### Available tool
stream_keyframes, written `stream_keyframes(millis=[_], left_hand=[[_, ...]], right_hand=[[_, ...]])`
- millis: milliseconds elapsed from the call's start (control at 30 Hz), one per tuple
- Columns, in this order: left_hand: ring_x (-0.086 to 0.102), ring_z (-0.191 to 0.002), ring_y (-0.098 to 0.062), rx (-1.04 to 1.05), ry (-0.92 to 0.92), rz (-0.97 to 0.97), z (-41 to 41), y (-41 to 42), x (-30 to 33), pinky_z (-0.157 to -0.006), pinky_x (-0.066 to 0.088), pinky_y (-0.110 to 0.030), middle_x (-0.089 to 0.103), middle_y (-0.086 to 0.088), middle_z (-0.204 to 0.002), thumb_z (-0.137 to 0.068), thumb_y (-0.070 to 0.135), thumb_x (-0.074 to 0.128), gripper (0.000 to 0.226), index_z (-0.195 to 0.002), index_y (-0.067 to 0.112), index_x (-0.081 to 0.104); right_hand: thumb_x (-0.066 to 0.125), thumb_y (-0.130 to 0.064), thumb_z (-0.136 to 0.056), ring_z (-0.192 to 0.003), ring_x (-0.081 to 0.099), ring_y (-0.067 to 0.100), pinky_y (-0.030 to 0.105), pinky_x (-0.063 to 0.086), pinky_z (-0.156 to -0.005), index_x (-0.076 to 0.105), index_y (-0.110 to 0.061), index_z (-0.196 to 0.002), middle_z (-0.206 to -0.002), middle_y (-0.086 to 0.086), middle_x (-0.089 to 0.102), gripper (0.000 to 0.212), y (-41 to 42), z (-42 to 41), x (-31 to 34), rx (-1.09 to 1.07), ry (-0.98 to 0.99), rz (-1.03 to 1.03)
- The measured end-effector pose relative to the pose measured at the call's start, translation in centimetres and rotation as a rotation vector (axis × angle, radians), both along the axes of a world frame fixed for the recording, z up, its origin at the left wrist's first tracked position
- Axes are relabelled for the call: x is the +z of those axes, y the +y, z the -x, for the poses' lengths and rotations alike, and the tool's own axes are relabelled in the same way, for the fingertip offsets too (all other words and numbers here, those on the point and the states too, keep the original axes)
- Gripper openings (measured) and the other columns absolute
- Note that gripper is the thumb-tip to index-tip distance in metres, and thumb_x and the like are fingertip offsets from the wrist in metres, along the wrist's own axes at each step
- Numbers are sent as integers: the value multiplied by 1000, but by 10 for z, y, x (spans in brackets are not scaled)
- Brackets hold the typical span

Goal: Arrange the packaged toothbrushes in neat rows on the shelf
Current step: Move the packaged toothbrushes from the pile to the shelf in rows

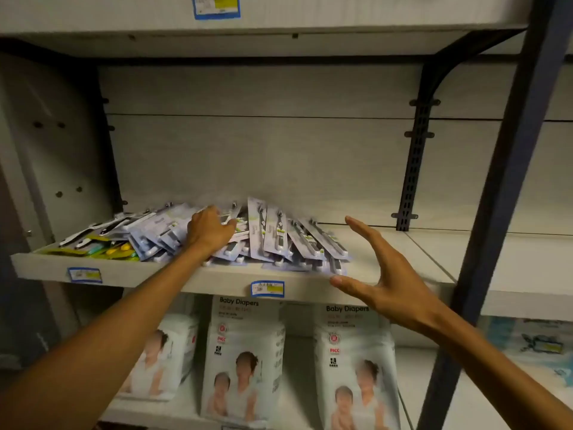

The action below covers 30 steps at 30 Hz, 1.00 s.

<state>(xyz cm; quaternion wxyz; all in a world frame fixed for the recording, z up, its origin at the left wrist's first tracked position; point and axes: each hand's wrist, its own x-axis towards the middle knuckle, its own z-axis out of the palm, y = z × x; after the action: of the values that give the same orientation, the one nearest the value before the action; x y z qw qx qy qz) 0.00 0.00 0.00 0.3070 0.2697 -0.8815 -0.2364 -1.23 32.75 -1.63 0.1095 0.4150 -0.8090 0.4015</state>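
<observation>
The shelf (pixel 387 243) lies bare on its right half. The packaged toothbrushes (pixel 279 240) sprawl in a loose heap across its left and middle, some reaching the front edge. The left hand (pixel 209 228) presses on the heap, its grip hidden. The right hand (pixel 381 274) hovers spread, empty, beside the heap's right edge.

Shop aisle, price labels (pixel 267 288) on shelf edge (pixel 217 279), stocked diaper packs (pixel 245 352)

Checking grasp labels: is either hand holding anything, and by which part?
Right hand is open, holding nothing. Left hand rests on the toothbrush packs; whether it grips one cannot be told.
</observation>
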Motion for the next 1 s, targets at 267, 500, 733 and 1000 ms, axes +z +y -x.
stream_keyframes(millis=[267,500,733,1000], left_hand=[[58,-95,-39,101,-48,-10,30,-23,-4,-77,51,-41,65,-21,-101,-83,39,63,33,-81,6,65],[55,-88,-30,109,185,-32,22,-14,6,-77,46,-36,60,-14,-86,-82,25,68,15,-72,18,60],[59,-97,-11,-199,706,103,-3,67,15,-63,53,-12,62,-6,-120,-83,18,70,36,-117,10,62],[49,-115,3,-414,711,153,-4,142,-26,-85,39,1,54,1,-129,-84,30,63,46,-124,8,57]], right_hand=[[65,-65,-71,-134,26,-1,25,27,-105,13,-48,-147,-155,-19,21,94,-24,35,3,34,-6,7],[61,-61,-71,-127,26,-7,5,23,-95,17,-40,-148,-154,-17,24,92,-36,44,12,76,-15,-2],[57,-49,-85,-120,49,2,20,44,-94,36,-32,-143,-141,-11,47,64,-46,60,30,147,-266,260],[65,-15,-88,-87,72,17,27,59,-66,56,-13,-116,-102,4,72,29,-65,47,44,300,-592,557]])
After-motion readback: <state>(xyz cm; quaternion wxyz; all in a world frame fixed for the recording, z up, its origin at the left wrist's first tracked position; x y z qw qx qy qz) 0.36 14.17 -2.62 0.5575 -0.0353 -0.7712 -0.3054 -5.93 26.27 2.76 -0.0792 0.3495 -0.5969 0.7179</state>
